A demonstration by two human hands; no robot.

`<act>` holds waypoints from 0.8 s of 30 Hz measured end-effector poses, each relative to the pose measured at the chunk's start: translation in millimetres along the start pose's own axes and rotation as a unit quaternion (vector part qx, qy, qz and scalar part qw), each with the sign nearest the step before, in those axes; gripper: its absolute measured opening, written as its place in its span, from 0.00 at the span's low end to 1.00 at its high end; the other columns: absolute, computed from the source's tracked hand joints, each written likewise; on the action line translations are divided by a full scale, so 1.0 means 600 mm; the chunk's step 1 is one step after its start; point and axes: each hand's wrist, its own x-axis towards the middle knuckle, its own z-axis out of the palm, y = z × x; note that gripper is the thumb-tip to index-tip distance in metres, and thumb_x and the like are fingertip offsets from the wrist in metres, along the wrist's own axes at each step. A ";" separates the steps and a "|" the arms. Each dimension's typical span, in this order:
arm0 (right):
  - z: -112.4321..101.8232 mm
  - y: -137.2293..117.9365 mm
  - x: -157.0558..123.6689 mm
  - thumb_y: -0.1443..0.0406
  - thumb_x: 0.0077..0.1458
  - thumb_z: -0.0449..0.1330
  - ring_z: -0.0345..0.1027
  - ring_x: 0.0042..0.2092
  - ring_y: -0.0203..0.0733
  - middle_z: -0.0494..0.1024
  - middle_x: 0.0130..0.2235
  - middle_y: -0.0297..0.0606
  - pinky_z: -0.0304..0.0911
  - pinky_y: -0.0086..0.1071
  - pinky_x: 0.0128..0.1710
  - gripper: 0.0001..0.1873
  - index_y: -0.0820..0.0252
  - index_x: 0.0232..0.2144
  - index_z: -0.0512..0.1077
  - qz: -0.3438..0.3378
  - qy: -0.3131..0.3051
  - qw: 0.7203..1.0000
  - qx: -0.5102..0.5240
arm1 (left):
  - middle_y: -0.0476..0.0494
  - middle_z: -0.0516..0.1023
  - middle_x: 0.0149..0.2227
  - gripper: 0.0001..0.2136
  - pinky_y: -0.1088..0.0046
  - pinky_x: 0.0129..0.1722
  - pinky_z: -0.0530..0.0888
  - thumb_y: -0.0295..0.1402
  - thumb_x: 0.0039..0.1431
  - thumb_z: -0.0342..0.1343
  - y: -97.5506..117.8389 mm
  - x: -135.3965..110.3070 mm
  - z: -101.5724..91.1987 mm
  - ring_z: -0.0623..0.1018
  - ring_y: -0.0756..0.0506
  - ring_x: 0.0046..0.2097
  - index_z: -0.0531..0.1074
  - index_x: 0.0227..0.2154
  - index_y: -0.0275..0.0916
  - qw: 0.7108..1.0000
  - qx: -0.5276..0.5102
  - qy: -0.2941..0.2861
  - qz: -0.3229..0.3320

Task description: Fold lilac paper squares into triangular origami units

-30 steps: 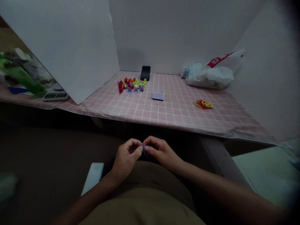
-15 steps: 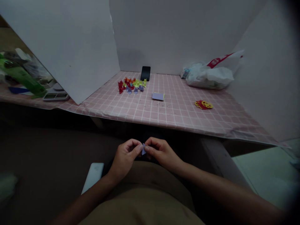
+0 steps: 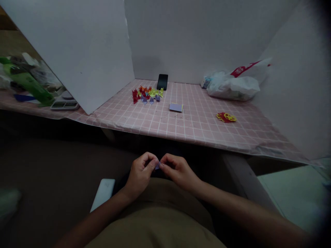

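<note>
Between my fingertips, above my lap, is a small folded piece of lilac paper (image 3: 157,166), mostly covered by the fingers. My left hand (image 3: 141,172) pinches it from the left, thumb against index finger. From the right, my right hand (image 3: 178,171) pinches it the same way, with the fingertips of both hands almost touching. Ahead on the table, a stack of lilac paper squares (image 3: 176,107) lies with a yellow edge showing beneath. Left of the stack stands a cluster of small folded paper figures (image 3: 144,93) in red, orange, yellow and lilac.
A pink checked tablecloth (image 3: 196,120) covers the table. On it are a black phone (image 3: 162,82), a white plastic bag (image 3: 232,88) and red and yellow cut-out shapes (image 3: 226,117). White panels stand around. At left are a green bottle (image 3: 28,82) and a scale (image 3: 64,104); a white device (image 3: 103,193) lies beside me.
The lilac paper has tilted between my fingers and less of it shows. Both hands keep pinching it in nearly the same place. The view has shifted slightly.
</note>
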 end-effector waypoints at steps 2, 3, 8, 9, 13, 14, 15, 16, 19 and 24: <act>-0.001 0.000 -0.001 0.65 0.59 0.58 0.60 0.27 0.34 0.69 0.24 0.31 0.56 0.28 0.27 0.09 0.60 0.26 0.69 -0.007 0.006 1.000 -0.008 | 0.50 0.71 0.25 0.10 0.74 0.31 0.67 0.38 0.60 0.57 -0.002 0.001 0.003 0.70 0.50 0.29 0.71 0.27 0.37 1.000 -0.010 0.001 -0.005; -0.002 0.001 -0.001 0.65 0.59 0.58 0.61 0.28 0.34 0.70 0.25 0.31 0.56 0.28 0.27 0.10 0.60 0.26 0.69 -0.012 0.013 1.000 -0.016 | 0.50 0.72 0.25 0.10 0.74 0.31 0.68 0.38 0.59 0.57 -0.003 0.001 0.004 0.70 0.49 0.29 0.72 0.28 0.37 1.000 -0.020 -0.004 -0.011; -0.002 0.005 -0.003 0.65 0.60 0.57 0.60 0.27 0.34 0.69 0.25 0.31 0.56 0.28 0.27 0.11 0.60 0.26 0.68 -0.020 0.040 0.999 -0.028 | 0.49 0.73 0.26 0.09 0.74 0.31 0.69 0.38 0.59 0.57 -0.004 0.000 0.008 0.72 0.49 0.29 0.72 0.29 0.37 0.999 -0.035 -0.023 -0.012; -0.002 0.006 -0.003 0.65 0.61 0.57 0.60 0.27 0.34 0.69 0.25 0.31 0.56 0.28 0.27 0.11 0.60 0.26 0.67 -0.020 0.035 0.999 -0.022 | 0.50 0.73 0.26 0.09 0.74 0.31 0.69 0.37 0.60 0.57 -0.004 -0.001 0.008 0.71 0.50 0.29 0.71 0.28 0.37 1.000 -0.025 -0.019 -0.002; -0.002 0.006 -0.004 0.64 0.62 0.56 0.59 0.27 0.34 0.67 0.24 0.31 0.55 0.28 0.27 0.12 0.60 0.26 0.67 -0.031 0.018 0.999 -0.018 | 0.50 0.72 0.25 0.10 0.75 0.29 0.68 0.37 0.61 0.57 -0.006 -0.004 0.008 0.70 0.50 0.28 0.71 0.27 0.37 1.000 0.002 0.000 0.019; -0.003 0.005 -0.004 0.64 0.63 0.55 0.58 0.27 0.34 0.67 0.24 0.31 0.55 0.29 0.27 0.12 0.60 0.26 0.67 -0.039 0.023 0.999 -0.025 | 0.50 0.72 0.25 0.10 0.75 0.29 0.68 0.38 0.61 0.56 -0.005 -0.005 0.008 0.71 0.50 0.28 0.71 0.28 0.37 1.000 0.004 -0.002 0.021; -0.005 0.005 -0.004 0.63 0.63 0.55 0.58 0.27 0.34 0.67 0.24 0.31 0.55 0.29 0.27 0.12 0.60 0.26 0.67 -0.049 0.031 0.998 -0.033 | 0.50 0.73 0.25 0.10 0.74 0.30 0.69 0.38 0.61 0.56 -0.005 -0.006 0.007 0.71 0.50 0.28 0.72 0.29 0.37 1.000 0.007 -0.008 0.023; -0.006 0.004 -0.004 0.63 0.63 0.55 0.58 0.27 0.34 0.67 0.24 0.31 0.55 0.29 0.27 0.13 0.60 0.26 0.67 -0.058 0.036 0.997 -0.039 | 0.49 0.73 0.26 0.10 0.74 0.31 0.69 0.38 0.62 0.55 -0.004 -0.006 0.007 0.72 0.49 0.29 0.72 0.29 0.37 0.999 0.013 -0.017 0.026; -0.012 0.001 -0.002 0.62 0.64 0.55 0.60 0.27 0.35 0.68 0.25 0.32 0.56 0.29 0.28 0.14 0.60 0.27 0.67 -0.067 0.023 0.997 -0.039 | 0.49 0.73 0.26 0.10 0.74 0.31 0.68 0.37 0.64 0.53 0.000 -0.009 0.003 0.72 0.49 0.29 0.72 0.29 0.38 0.997 0.056 -0.033 0.052; -0.020 -0.008 0.003 0.59 0.61 0.59 0.62 0.26 0.34 0.70 0.25 0.31 0.57 0.28 0.25 0.12 0.59 0.28 0.68 -0.033 -0.006 0.999 0.005 | 0.49 0.73 0.27 0.10 0.73 0.32 0.66 0.34 0.65 0.53 0.008 -0.013 -0.002 0.72 0.49 0.30 0.72 0.28 0.38 0.980 0.140 -0.077 0.117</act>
